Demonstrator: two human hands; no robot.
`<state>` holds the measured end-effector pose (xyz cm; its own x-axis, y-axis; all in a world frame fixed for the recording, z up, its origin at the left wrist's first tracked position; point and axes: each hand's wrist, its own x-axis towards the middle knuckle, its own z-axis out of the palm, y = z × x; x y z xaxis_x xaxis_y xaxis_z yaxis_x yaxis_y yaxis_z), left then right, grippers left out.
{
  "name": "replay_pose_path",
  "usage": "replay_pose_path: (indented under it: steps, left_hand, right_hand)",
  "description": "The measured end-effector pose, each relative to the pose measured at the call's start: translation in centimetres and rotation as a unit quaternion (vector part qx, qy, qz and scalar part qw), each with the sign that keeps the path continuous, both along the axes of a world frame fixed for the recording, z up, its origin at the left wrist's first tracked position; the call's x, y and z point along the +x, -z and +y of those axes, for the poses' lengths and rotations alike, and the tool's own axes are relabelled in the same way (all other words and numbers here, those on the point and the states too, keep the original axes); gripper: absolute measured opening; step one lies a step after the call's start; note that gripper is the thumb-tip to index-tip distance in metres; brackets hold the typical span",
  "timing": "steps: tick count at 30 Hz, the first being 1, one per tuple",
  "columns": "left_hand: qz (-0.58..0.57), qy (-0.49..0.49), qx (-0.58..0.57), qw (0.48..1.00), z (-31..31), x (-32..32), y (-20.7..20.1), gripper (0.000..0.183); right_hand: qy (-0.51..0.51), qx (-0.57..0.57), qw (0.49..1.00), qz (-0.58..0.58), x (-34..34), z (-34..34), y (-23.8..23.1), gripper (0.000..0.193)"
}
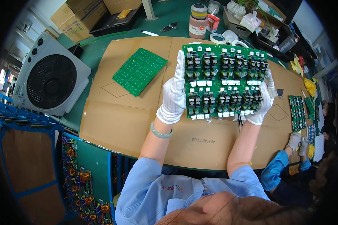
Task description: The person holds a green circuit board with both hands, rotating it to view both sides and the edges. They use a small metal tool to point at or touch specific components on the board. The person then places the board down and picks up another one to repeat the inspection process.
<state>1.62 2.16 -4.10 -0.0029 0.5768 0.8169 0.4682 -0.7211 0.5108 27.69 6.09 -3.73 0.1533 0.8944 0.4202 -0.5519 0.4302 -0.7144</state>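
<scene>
Both of my white-gloved hands hold up a populated green circuit board (pixel 223 86) above the cardboard sheet. Rows of dark components and white connectors cover its visible face. My left hand (pixel 174 94) grips the left edge, its thumb side upright along the board. Around the right edge, my right hand (pixel 265 102) has its fingers closed. A small dark grey rectangular piece (pixel 278 92) shows beside the right hand; whether it is held cannot be made out. Below the board's lower edge, thin tweezers-like metal tips (pixel 239 123) show. A second green board (pixel 140 71) lies flat to the left.
A grey fan-like machine (pixel 50 80) stands at left, above a blue rack (pixel 28 123). Jars (pixel 197 26), tape rolls (pixel 218 38) and boxes line the back. At right, a co-worker's gloved hands (pixel 294 140) are near more circuit boards (pixel 297 112).
</scene>
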Motion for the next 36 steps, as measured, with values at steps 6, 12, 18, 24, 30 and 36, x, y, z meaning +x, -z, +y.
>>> replay_pose_path:
  steps: [6, 12, 18, 24, 30, 36]
  left_hand:
    - [0.020, -0.027, 0.020, 0.999, 0.3, 0.1, 0.2, 0.086]
    - [-0.014, 0.015, -0.037, 0.999, -0.5, 0.5, -0.7, 0.084]
    - [-0.133, 0.149, -0.119, 0.973, -0.6, 1.0, -0.4, 0.081]
    - [-0.247, 0.287, -0.123, 0.917, -0.4, 1.7, -0.9, 0.087]
    - [-0.512, 0.408, -0.252, 0.713, -1.7, 2.8, -0.8, 0.055]
    - [-0.628, 0.427, -0.327, 0.563, -2.4, 3.3, -0.6, 0.059]
  right_hand:
    - [0.007, -0.024, 0.999, 0.037, -0.7, -0.2, -0.5, 0.047]
    - [-0.018, -0.041, 0.999, 0.007, -0.1, 0.4, 0.2, 0.048]
    - [0.002, -0.059, 0.998, -0.021, -0.2, -0.1, -0.2, 0.047]
    - [0.021, -0.090, 0.992, 0.086, -1.6, -0.5, -1.4, 0.047]
    - [-0.042, -0.084, 0.991, 0.098, -0.7, -0.2, -0.3, 0.046]
    - [-0.053, -0.084, 0.990, 0.100, -2.6, -1.0, -1.4, 0.046]
